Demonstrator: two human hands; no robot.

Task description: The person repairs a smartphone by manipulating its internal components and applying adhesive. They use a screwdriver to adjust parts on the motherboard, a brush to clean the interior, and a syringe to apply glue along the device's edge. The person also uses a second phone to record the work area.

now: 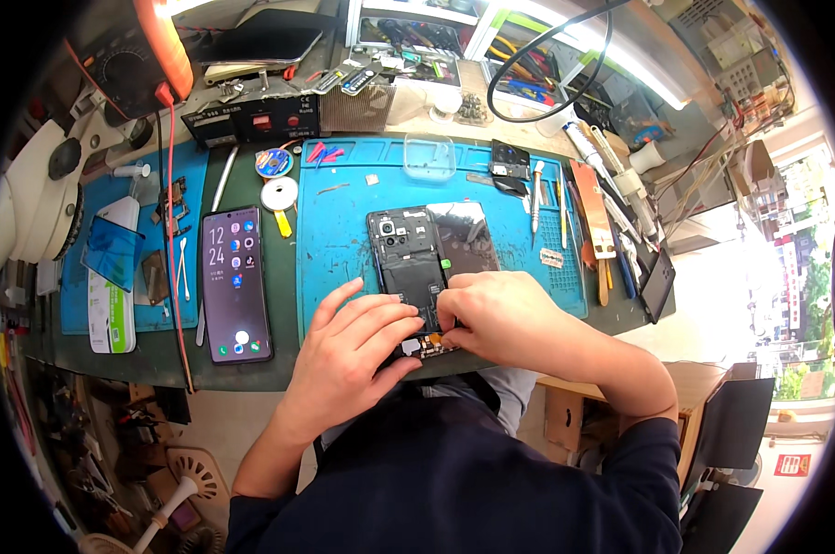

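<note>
Currently, the opened phone (408, 272) lies on the blue mat (334, 235); the left hand (346, 351), unclenched with fingers extended, touches its near-left part; the right hand (498, 312) curls over its near-right part, grip hidden.

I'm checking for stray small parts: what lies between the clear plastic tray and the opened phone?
Nothing distinct: the head view shows a bare stretch of blue mat between clear plastic tray and opened phone.

Bright pic, strong fisheye bend
We get glare off tube light (637, 69) top R, daylight thru window (810, 286) far R, black vignette, desk (159, 367) edge curved.
</note>
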